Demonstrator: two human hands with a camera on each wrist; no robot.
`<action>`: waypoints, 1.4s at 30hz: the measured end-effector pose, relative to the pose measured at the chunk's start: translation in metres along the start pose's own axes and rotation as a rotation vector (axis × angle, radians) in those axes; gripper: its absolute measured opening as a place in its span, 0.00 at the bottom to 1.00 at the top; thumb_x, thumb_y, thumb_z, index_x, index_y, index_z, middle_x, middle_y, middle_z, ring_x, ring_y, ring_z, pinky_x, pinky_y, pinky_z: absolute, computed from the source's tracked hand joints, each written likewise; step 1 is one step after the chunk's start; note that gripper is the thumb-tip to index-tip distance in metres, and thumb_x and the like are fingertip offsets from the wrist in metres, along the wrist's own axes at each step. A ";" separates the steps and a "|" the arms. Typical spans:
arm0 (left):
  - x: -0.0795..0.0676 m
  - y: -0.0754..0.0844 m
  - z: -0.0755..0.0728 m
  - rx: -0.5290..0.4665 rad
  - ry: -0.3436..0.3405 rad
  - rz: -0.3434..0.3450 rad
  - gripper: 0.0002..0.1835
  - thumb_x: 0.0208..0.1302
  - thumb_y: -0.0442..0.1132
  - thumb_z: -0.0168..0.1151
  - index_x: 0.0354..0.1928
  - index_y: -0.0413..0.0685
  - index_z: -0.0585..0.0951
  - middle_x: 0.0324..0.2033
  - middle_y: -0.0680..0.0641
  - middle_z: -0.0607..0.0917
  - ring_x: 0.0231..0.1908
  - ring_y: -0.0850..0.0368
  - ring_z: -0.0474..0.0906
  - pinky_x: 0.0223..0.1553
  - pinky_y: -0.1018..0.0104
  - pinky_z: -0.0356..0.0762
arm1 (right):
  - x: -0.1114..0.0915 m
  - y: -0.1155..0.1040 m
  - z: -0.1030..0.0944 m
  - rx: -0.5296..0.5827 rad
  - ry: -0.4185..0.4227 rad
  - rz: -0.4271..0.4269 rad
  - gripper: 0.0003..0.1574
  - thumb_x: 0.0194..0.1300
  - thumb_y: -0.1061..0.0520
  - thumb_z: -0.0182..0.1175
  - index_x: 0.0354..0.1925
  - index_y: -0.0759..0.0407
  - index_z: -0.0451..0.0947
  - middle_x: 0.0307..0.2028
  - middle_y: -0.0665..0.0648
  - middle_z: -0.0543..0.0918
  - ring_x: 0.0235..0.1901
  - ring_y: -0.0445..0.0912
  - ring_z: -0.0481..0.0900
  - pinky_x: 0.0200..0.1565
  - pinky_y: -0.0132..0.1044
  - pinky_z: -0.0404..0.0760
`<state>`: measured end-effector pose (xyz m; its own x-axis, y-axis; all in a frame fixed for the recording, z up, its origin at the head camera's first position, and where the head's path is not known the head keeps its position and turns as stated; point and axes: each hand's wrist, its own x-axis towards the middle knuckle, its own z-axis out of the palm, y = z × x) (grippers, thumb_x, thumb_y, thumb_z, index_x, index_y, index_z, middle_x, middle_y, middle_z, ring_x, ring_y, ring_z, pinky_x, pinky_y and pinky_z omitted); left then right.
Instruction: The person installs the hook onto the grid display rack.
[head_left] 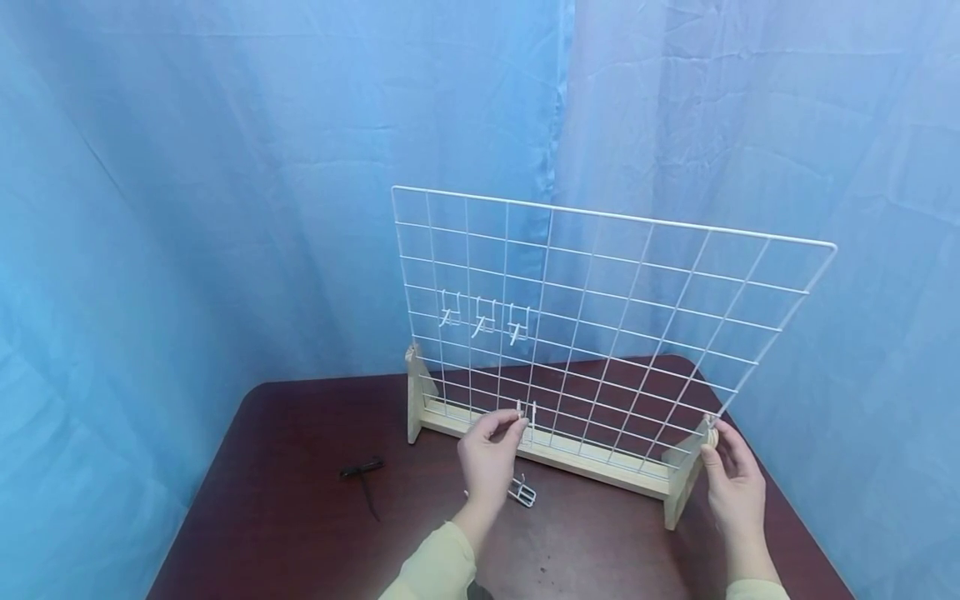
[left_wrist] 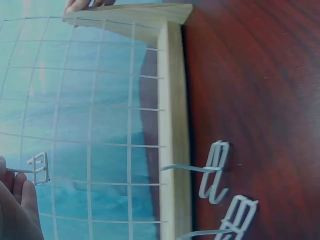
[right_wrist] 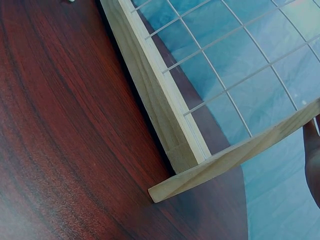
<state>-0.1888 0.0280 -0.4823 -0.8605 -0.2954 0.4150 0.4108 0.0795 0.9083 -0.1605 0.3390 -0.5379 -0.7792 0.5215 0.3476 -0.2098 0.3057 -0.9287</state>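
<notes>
My left hand [head_left: 489, 454] pinches a white wire hook [left_wrist: 41, 168] by its prong, with the hook's frame held up close to the lower part of a white wire grid panel [head_left: 615, 214]. The grid stands in a wooden base [head_left: 592, 472]. My right hand [head_left: 738, 492] grips the upper end of the base's right wooden end piece [head_left: 684, 479], thumb in front. Three similar white hooks hang side by side on the grid's left half, the middle one [head_left: 483, 325] among them. Loose white hooks [left_wrist: 216, 172] lie on the table in front of the base.
On the dark red-brown table [head_left: 300, 533], left of the base, lies a thin black T-shaped item [head_left: 363, 471]. Blue curtains [head_left: 262, 167] surround the table at the back and sides. The right end piece stands near the table's right edge.
</notes>
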 end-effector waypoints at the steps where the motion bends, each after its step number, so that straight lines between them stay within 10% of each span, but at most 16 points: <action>1: 0.002 0.002 0.001 -0.015 -0.005 0.003 0.05 0.55 0.29 0.74 0.34 0.40 0.88 0.32 0.48 0.88 0.34 0.57 0.86 0.38 0.69 0.85 | 0.000 0.000 0.000 0.003 -0.001 0.003 0.26 0.71 0.67 0.57 0.66 0.59 0.72 0.63 0.43 0.76 0.59 0.33 0.72 0.56 0.19 0.71; 42: 0.056 0.068 0.033 -0.112 0.008 0.208 0.06 0.55 0.32 0.74 0.34 0.39 0.88 0.32 0.46 0.89 0.32 0.53 0.86 0.35 0.66 0.85 | 0.000 -0.001 -0.001 0.006 -0.010 0.005 0.27 0.71 0.66 0.56 0.67 0.57 0.71 0.62 0.46 0.77 0.60 0.33 0.71 0.56 0.19 0.71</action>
<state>-0.2188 0.0487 -0.3953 -0.7519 -0.2910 0.5916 0.6100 0.0334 0.7917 -0.1603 0.3395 -0.5369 -0.7861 0.5151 0.3417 -0.2093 0.2984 -0.9312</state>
